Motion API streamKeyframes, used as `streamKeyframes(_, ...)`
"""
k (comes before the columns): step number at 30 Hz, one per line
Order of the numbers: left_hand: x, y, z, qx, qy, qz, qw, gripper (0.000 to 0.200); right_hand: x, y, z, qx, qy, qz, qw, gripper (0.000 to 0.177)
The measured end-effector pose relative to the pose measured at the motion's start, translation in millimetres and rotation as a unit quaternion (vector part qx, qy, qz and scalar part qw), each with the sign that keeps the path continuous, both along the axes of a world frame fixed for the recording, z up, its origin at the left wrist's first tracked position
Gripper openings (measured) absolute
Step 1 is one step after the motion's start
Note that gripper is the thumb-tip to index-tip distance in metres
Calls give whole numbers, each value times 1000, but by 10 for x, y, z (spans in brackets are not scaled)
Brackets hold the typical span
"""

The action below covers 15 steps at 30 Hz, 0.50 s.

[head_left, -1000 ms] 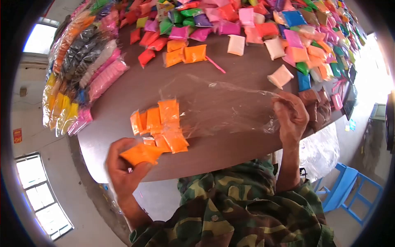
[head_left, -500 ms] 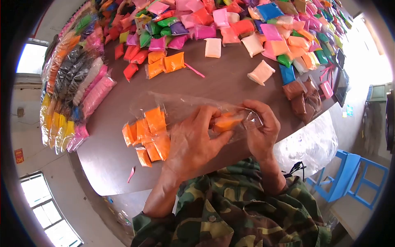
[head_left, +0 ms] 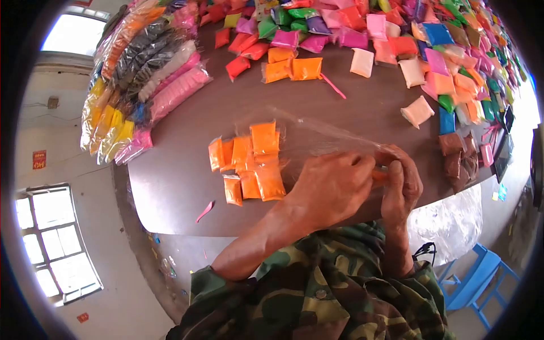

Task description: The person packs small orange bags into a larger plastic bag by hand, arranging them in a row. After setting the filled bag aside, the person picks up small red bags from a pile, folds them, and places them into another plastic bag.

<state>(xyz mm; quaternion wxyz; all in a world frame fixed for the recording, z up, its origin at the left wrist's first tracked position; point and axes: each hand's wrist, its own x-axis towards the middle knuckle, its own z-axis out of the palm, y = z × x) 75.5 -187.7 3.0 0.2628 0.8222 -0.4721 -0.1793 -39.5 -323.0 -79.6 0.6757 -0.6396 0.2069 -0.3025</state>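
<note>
A clear plastic bag (head_left: 317,133) stretches over the brown table, its right end at my two hands. My left hand (head_left: 339,184) has its fingers closed on the bag near that end. Beside it, my right hand (head_left: 402,184) is closed on the bag's edge, thumb bent over. An orange packet (head_left: 379,175) shows only in part between the hands, mostly hidden by my fingers. Several orange packets (head_left: 249,161) lie grouped to the left of my left hand, under or in the clear plastic; which of the two I cannot tell.
Many coloured packets (head_left: 345,37) are heaped along the table's (head_left: 187,170) far side. Long filled bags (head_left: 164,73) lie at the left. Brown packets (head_left: 462,161) sit at the right, a pink strip (head_left: 205,212) near the front edge. A blue stool (head_left: 473,277) stands at lower right.
The view has shifted, so the table's things appear further right and higher. My hands have come closer together, and the orange packet between them is now more hidden.
</note>
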Motion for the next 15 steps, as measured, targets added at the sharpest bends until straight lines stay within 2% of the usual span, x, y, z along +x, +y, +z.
streamKeyframes(3, -24, 0, -85, -49, 44, -25, 998, 30, -4, -24, -15, 2, -20, 4, 1000, 27)
streamKeyframes(6, -36, 10, 98, -53, 150, 29, 987, 29, -16, -78, -55, -83, -6, -14, 996, 26)
streamKeyframes(9, 92, 49, 83, -10, 127, 77, 989, 31, -18, -31, -108, -30, -43, -15, 999, 26)
streamKeyframes(15, 14, -91, -149, -119, 26, 50, 991, 33, 4, -16, -67, -8, -90, 44, 995, 29)
